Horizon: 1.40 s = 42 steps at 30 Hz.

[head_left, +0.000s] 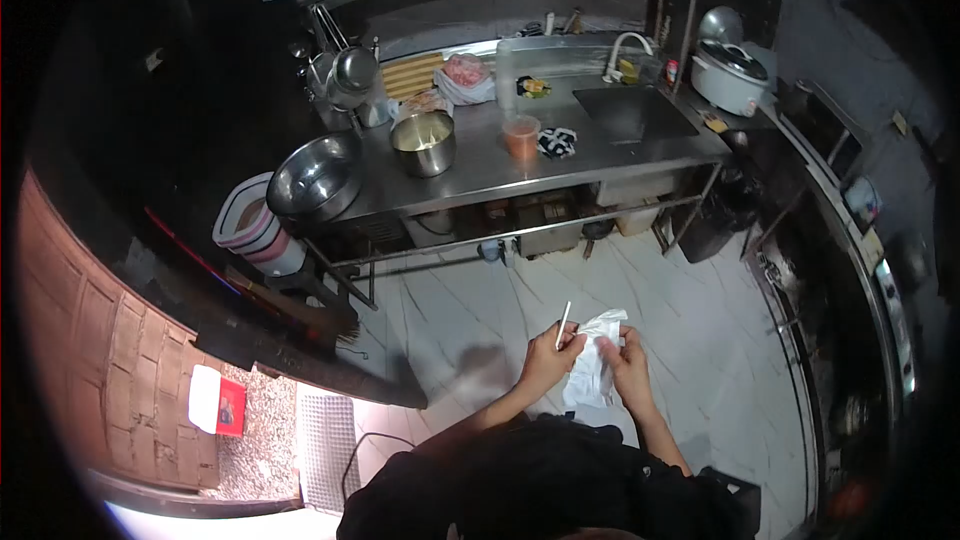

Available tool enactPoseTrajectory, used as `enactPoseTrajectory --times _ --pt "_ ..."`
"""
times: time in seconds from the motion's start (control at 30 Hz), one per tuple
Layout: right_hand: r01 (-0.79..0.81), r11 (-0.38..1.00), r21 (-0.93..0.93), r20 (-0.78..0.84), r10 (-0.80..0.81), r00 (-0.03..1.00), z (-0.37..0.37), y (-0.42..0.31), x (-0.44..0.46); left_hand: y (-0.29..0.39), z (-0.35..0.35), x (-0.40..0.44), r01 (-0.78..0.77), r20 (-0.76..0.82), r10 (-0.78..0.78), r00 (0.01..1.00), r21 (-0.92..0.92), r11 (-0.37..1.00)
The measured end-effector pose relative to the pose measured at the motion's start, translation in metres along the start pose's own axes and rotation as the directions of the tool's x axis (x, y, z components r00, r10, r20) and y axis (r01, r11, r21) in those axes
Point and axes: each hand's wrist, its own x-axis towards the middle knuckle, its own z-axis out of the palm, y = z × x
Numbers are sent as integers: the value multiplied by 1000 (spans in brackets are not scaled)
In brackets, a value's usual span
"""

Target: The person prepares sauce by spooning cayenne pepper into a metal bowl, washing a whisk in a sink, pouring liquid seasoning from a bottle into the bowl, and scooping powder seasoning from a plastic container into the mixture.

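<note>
My left hand (546, 360) is closed, with a thin white stick (564, 325) rising from its fingers; I cannot tell whether it is a pen or something else. Its thumb also touches the crumpled white sheet (588, 377), which looks like paper or thin plastic. On the other side, my right hand (629, 368) grips the same sheet between thumb and fingers. The sheet hangs between both hands in front of my dark clothing, above the floor. Its lower end meets another pale area near my lap that I cannot make out.
Ahead stands a steel counter (480, 169) with a steel pot (423, 144), a large steel bowl (316, 180), an orange-filled container (521, 138) and a sink (636, 112). A rice cooker (729, 78) is at the right. A red-and-white box (231, 407) lies left, beyond a doorway.
</note>
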Motion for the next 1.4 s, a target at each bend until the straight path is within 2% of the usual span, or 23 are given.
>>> enactPoseTrajectory --times 0.07,0.17,0.3,0.43,0.47,0.57,0.6,0.63,0.7,0.8,0.9,1.0,1.03,1.07,1.1,1.13,1.17,1.2,1.23,1.27,1.33,1.37,1.4 --pt "12 995 -95 102 -2 995 6 -2 -4 -3 -7 -1 -145 -97 153 983 89 985" --pt "-71 954 292 92 46 995 14 -44 96 2 -12 108 -79 3 80 997 -172 982" --pt "77 950 303 95 -111 989 25 -44 199 50 -53 185 337 248 -234 940 -564 754" --pt "163 975 152 303 -203 931 46 -62 276 41 -88 266 316 506 -247 827 -54 947" --pt "170 980 100 342 -195 919 50 -64 298 40 -96 284 347 508 -205 837 -201 916" --pt "320 939 125 234 -341 910 74 -85 347 50 -112 331 121 264 -26 964 -352 928" --pt "125 974 187 184 -160 970 78 -96 360 51 -123 348 31 148 -4 989 -179 983" --pt "150 960 235 170 -192 966 86 -111 368 51 -125 363 -244 -59 246 968 36 969" --pt "199 925 325 139 -255 957 110 -141 381 61 -134 385 -319 -115 355 928 247 915" --pt "355 925 135 156 -374 914 115 -135 428 64 -143 418 -362 -147 389 910 178 915" --pt "364 931 36 151 -365 919 115 -146 465 78 -152 455 -221 -154 217 964 -12 975" --pt "368 930 0 151 -364 919 107 -165 504 106 -169 501 -446 -64 498 865 359 820" --pt "477 879 1 178 -469 865 100 -171 520 112 -176 520 -501 -16 570 822 455 736" --pt "508 857 90 152 -516 843 96 -182 534 125 -192 546 -555 94 778 622 754 352" --pt "534 827 176 121 -556 822 91 -191 548 142 -207 577 -440 300 861 411 892 -101" --pt "536 831 149 120 -554 824 79 -194 565 179 -209 598 -479 59 849 525 845 238" --pt "543 831 121 122 -555 823 65 -198 581 215 -210 619 -514 -207 768 607 635 577" --pt "536 839 99 93 -544 834 52 -197 598 252 -212 640 -529 -437 635 637 351 772" --pt "507 852 128 97 -520 849 41 -198 614 276 -228 677 -592 -399 822 407 570 570" --pt "475 867 154 103 -492 865 31 -199 628 295 -244 718 -611 -447 819 360 550 569" --pt "439 884 163 98 -457 884 17 -205 649 342 -268 798 -538 -564 746 355 529 656" --pt "429 890 157 98 -446 890 10 -209 659 365 -280 829 -448 -578 680 452 512 733" --pt "405 902 150 106 -422 900 4 -212 667 384 -304 892 -509 -527 749 401 552 661"
